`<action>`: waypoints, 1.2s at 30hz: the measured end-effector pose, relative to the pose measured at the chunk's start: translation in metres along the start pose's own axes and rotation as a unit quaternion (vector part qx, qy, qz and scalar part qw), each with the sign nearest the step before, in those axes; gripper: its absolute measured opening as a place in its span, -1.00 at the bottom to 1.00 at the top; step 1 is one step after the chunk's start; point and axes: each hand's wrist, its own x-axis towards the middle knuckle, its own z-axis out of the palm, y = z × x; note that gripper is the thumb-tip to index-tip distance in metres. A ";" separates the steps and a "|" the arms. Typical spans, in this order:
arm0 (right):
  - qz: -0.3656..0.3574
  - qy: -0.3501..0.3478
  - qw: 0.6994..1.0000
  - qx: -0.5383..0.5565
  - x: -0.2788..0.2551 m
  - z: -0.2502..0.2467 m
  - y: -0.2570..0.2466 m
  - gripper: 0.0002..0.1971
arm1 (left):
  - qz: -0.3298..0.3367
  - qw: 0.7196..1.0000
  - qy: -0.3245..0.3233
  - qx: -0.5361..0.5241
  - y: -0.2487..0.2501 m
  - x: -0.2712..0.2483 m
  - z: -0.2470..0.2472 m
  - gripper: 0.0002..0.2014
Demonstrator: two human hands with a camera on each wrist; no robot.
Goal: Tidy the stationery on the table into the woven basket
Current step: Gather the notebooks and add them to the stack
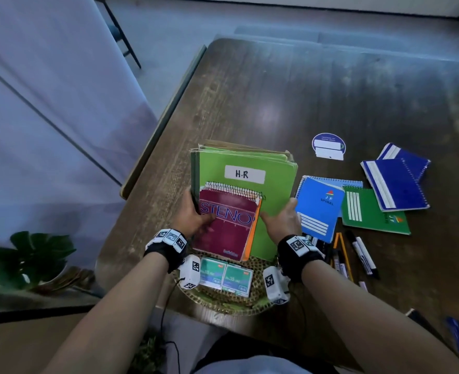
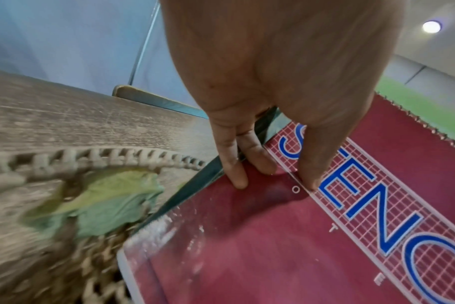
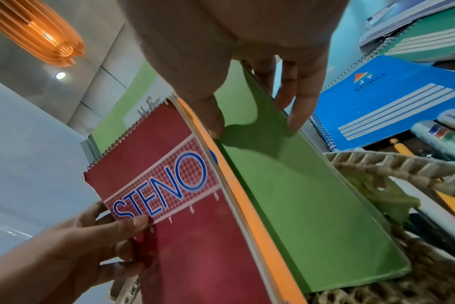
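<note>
A stack stands tilted in the woven basket at the table's near edge. It is a green folder labelled H.R, an orange pad and a maroon STENO pad in front. My left hand grips the stack's left edge, thumb on the STENO pad. My right hand pinches the green folder at its right edge, thumb in front, fingers behind. The basket rim curves beside the folder's lower end. Two green staple boxes lie in the basket.
Right of the basket lie a blue spiral notebook, a green notebook, two dark blue notebooks, a round blue card and several markers and pencils. The table's left edge runs close to the stack.
</note>
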 end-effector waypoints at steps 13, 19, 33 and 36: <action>-0.005 -0.010 1.000 0.010 0.013 0.007 0.002 -0.28 | -0.065 0.994 0.092 0.008 -0.044 0.000 0.028 -0.05; 0.017 -0.025 0.999 0.019 0.021 0.010 0.007 -0.17 | -0.122 0.973 0.177 0.082 -0.021 -0.022 0.047 -0.32; -0.062 -0.062 0.994 -0.067 -0.011 0.036 0.009 -0.56 | -0.071 0.960 0.120 0.243 -0.009 -0.013 0.040 -0.40; 0.013 -0.217 0.973 -0.081 -0.015 0.052 0.018 -0.57 | -0.082 0.963 0.109 0.234 -0.010 -0.010 0.036 -0.41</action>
